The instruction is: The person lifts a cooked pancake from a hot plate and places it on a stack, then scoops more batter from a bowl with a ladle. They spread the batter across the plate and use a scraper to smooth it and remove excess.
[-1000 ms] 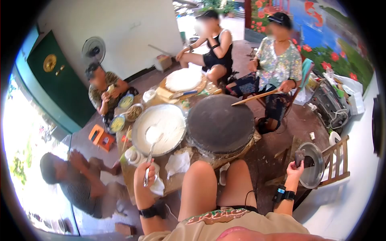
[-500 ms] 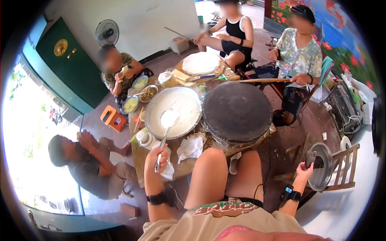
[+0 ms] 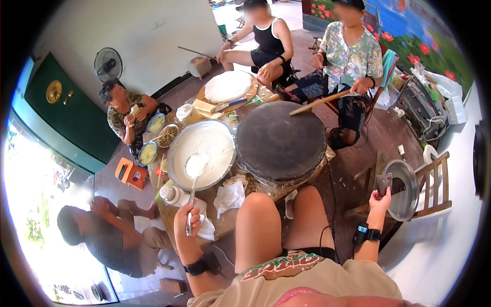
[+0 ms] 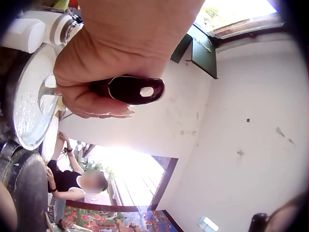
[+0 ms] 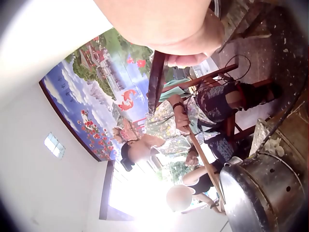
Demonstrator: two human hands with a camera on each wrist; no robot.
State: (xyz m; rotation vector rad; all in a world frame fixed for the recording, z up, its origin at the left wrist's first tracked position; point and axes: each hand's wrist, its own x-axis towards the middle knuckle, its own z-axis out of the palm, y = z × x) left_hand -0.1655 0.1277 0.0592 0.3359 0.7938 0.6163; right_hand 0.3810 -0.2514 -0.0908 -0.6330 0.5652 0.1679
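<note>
My left hand (image 3: 186,221) grips the handle of a metal ladle (image 3: 192,198). Its round bowl, filled with white batter, sits within a wide basin (image 3: 177,179) of batter. From the left wrist, the dark handle end (image 4: 137,91) with its hanging hole pokes out of my fist. A dark, flat scraper (image 3: 384,182) is pinched in my right hand (image 3: 379,200), held up beside a metal bowl (image 3: 410,204) at the right. To the right of the batter lies a round black griddle (image 3: 279,143), its top bare apart from a wooden stick's tip at the far edge.
A seated person (image 3: 353,56) across the griddle holds the wooden stick (image 3: 322,104). Others sit around the table. White flatbreads (image 3: 228,86), a knife (image 3: 231,105), small food bowls (image 3: 168,136), a bottle (image 3: 169,193) and crumpled tissue (image 3: 228,198) lie there. A wooden chair (image 3: 436,181) stands right.
The head view swung right, then back left. The person across has brought the stick's tip over the griddle. The person at the back lowered a hand from the face. Both my hands keep their holds.
</note>
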